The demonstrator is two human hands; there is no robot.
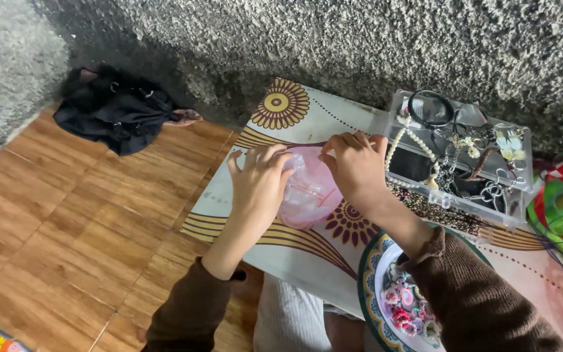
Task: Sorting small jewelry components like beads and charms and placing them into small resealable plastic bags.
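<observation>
Over table, both hands curled, pinching pink zip bag.

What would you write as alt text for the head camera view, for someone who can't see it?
Seen from above, a left hand and right hand grip a clear pink zip bag over a low patterned table. A clear jewellery box sits to the right, a plate of trinkets nearer the person.

A low patterned table bears a clear jewellery box, pink pouch — perhaps plastic — and bowl.
</observation>
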